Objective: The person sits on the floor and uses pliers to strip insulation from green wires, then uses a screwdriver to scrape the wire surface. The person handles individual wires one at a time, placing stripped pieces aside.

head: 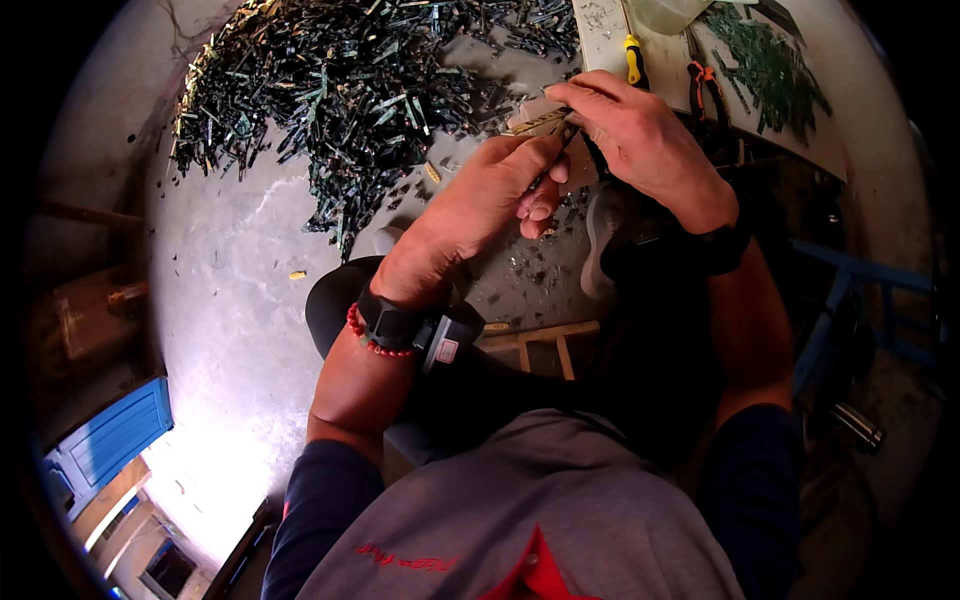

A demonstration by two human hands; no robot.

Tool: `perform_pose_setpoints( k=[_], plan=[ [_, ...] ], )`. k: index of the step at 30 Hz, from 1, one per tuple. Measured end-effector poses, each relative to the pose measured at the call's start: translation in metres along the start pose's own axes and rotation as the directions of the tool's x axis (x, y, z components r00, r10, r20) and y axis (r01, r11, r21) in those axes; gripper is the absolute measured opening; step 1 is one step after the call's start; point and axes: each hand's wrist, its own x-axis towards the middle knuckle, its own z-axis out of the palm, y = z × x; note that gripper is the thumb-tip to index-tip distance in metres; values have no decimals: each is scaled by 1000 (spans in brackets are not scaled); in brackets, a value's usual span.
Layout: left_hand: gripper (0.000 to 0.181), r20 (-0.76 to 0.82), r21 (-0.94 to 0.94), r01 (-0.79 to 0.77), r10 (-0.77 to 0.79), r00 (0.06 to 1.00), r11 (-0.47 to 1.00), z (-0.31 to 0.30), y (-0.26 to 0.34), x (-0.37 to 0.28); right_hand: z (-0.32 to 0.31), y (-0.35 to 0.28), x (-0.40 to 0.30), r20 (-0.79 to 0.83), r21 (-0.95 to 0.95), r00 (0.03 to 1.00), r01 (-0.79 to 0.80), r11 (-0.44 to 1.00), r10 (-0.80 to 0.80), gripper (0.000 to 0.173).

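My left hand [510, 180] is shut on a dark narrow strip [565, 132], probably one of the pieces like those in the heap; its fingers hide most of it. At the top of that strip, the fingertips of my right hand [637, 135] meet a thin brownish-gold strip [538, 121], which points left from them. Both hands are close together, above the floor and in front of my knees. A large heap of dark green and black strips [360, 97] lies on the floor beyond my left hand.
A pale board [825, 146] at the upper right bears a yellow and black screwdriver [634, 60], orange and black pliers [701, 94], a translucent container [667, 13] and a pile of green strips [780, 82]. Dark fragments [538, 276] and a wooden frame [544, 339] lie below my hands.
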Motion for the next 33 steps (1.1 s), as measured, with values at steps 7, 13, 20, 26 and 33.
perform_pose_setpoints(
  k=[7, 13, 20, 26, 33],
  plan=[
    [33, -72, 11, 69, -68, 995, 998, 2, 0, -9, 4, -3, -8, 85, -32, 995, 53, 998, -50, 34],
    [30, 20, -172, 84, -82, 996, 981, -10, 0, -2, 12, 7, -5, -21, 37, 1000, -8, 999, 9, 22],
    [34, 14, 15, 43, -43, 999, 999, -4, 1, 1, 6, 8, -5, -61, 109, 997, -48, 993, 55, 13],
    [43, -57, 275, 11, 5, 998, 961, 15, 8, -6, 3, 11, -9, -33, 159, 995, -89, 983, 96, 8],
    [49, -4, 394, -17, 20, 1000, 919, 12, 0, -2, 6, 15, -14, -23, 168, 985, -165, 972, 172, 11]
  ],
)
